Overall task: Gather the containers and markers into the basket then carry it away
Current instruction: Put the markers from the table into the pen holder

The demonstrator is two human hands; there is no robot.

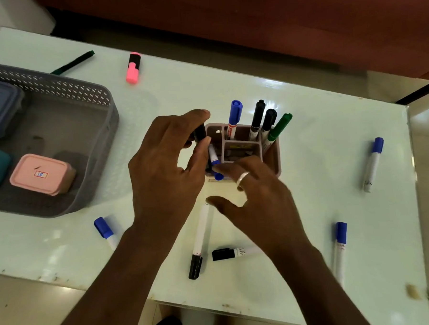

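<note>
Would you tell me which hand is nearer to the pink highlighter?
Left. The left hand is below and slightly right of the pink highlighter; the right hand lies farther down-right.

A black-capped marker (pixel 199 132) is pinched by the left hand (pixel 164 170) over the pink holder (pixel 274 159), in which four upright markers (pixel 258 120) are stood. The right hand (pixel 262 197) is held spread just beside it. A pink container (pixel 41 174) is seen in the grey basket (pixel 98 98) on the tabletop (pixel 191 76).
</note>
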